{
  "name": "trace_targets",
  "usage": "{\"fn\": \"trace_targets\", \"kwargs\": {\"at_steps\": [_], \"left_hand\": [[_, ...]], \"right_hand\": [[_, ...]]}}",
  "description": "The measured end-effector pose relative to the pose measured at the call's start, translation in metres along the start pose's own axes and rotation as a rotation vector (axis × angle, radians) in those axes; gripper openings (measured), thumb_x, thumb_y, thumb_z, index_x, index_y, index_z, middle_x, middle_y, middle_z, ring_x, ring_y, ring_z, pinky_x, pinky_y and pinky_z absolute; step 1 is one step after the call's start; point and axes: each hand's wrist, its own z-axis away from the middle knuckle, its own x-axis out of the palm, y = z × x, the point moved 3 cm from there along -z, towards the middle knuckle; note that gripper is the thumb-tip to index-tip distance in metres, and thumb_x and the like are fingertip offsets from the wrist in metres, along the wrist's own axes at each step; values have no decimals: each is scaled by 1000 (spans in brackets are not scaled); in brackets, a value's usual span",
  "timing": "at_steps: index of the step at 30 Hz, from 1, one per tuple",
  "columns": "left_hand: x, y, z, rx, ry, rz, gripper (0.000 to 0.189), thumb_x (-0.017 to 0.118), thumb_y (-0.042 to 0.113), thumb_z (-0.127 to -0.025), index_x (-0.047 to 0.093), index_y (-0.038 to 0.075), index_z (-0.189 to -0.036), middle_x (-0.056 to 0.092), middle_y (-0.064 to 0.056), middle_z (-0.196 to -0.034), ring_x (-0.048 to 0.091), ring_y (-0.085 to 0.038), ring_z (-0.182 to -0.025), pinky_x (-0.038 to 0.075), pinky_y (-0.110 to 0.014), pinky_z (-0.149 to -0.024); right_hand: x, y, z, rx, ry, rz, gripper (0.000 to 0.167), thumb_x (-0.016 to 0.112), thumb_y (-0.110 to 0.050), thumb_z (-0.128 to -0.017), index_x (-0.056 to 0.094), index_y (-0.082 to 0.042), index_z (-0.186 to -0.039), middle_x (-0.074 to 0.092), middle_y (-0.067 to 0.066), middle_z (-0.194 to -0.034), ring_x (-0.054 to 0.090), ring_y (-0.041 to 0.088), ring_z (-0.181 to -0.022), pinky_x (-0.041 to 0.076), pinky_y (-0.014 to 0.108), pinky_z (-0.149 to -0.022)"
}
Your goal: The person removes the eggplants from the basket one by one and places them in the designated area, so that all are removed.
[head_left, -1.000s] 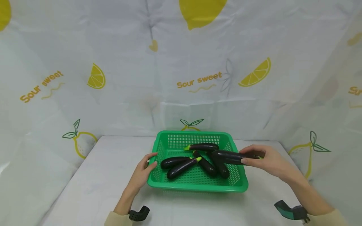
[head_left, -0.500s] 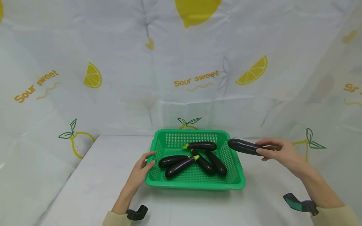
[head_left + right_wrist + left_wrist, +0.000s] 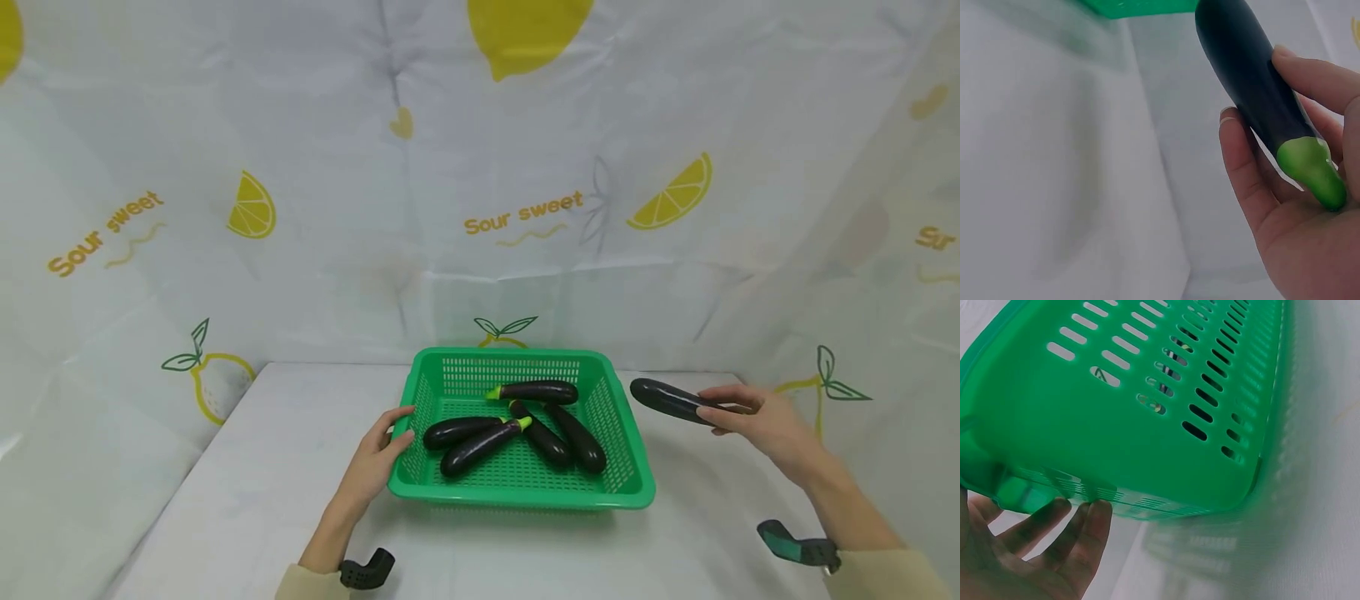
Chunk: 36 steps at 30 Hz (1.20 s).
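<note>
A green plastic basket (image 3: pixel 525 498) stands on the white-covered table, holding several dark eggplants with green stem ends, one of them the rear eggplant (image 3: pixel 540 392). At its left side my left hand (image 3: pixel 369 462) holds the rim; in the left wrist view the fingertips (image 3: pixel 1099 515) touch the outer wall under the rim. Right of the basket and apart from it, my right hand (image 3: pixel 776 429) grips another eggplant (image 3: pixel 663 400) in the air. In the right wrist view thumb and fingers pinch this eggplant's dark body, its green stem (image 3: pixel 1319 169) pointing toward the palm.
The tabletop (image 3: pixel 247 492) extends to both sides of the basket and in front of it. Behind it hangs a pale sheet (image 3: pixel 337 283) with lemon prints, which also runs along both sides. Each wrist carries a dark device, such as the left camera mount (image 3: pixel 367 570).
My right hand has carried its eggplant rightward, from over the basket's right side to beyond the rim, dropping slightly lately. The left hand stays at the rim.
</note>
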Motion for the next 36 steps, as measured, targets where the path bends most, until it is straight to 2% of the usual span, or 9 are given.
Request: {"fn": "trace_targets", "kwargs": {"at_steps": [3, 4, 6, 12, 17, 21, 31, 36], "left_hand": [[0, 0, -1, 5, 0, 3, 44, 58, 25, -106, 51, 15, -148, 50, -16, -149, 56, -33, -128, 50, -43, -95], [0, 0, -1, 8, 0, 4, 44, 58, 25, -106, 51, 15, -148, 51, -17, -148, 57, -33, -128, 50, -43, -95], [0, -1, -1, 9, -2, 6, 44, 58, 25, -106, 52, 15, -147, 51, -16, -148, 56, -33, -128, 50, -44, -96], [0, -4, 0, 10, -11, 19, 45, 58, 29, -105, 51, 16, -148, 47, -15, -152, 53, -34, -133, 45, -52, -103], [2, -4, 1, 18, 0, 11, 44, 57, 29, -106, 52, 17, -147, 48, -16, -151, 53, -35, -132, 46, -54, -102], [0, -3, 0, 24, 8, -4, 44, 58, 30, -105, 52, 17, -147, 46, -16, -153, 52, -36, -134, 45, -56, -103], [0, -4, 0, 33, 12, -10, 43, 57, 28, -106, 52, 16, -147, 44, -16, -155, 50, -37, -135, 43, -57, -104], [0, -3, 0, 35, 16, -12, 43, 58, 27, -106, 52, 16, -147, 45, -16, -154, 51, -37, -134, 44, -56, -103]], "right_hand": [[7, 16, -3, 29, -11, 2, 56, 73, -37, -96, 60, 1, -134, 73, 2, -112, 72, 20, -91, 44, 51, -92], [9, 21, -4, 33, -12, 7, 56, 73, -38, -96, 60, 1, -135, 72, 6, -114, 73, 21, -92, 44, 51, -92], [16, 31, -7, 42, -16, 10, 57, 73, -37, -95, 60, 1, -135, 71, 11, -117, 73, 23, -93, 47, 49, -91], [37, 53, -17, 92, -39, 11, 61, 76, -37, -93, 59, 6, -133, 66, 19, -121, 70, 19, -93, 56, 32, -80], [44, 64, -25, 113, -32, 67, 64, 78, -41, -91, 61, 6, -130, 63, 25, -125, 64, 29, -104, 56, 34, -80], [49, 68, -30, 85, -12, 152, 61, 79, -42, -89, 65, 5, -125, 64, 27, -122, 61, 39, -109, 55, 45, -83], [53, 66, -32, -41, 29, 261, 39, 78, -20, -90, 69, 5, -119, 67, 25, -117, 61, 42, -107, 53, 50, -83], [52, 58, -31, -89, 57, 291, 40, 76, -21, -92, 68, 5, -121, 67, 27, -119, 58, 48, -113, 49, 59, -90]]}}
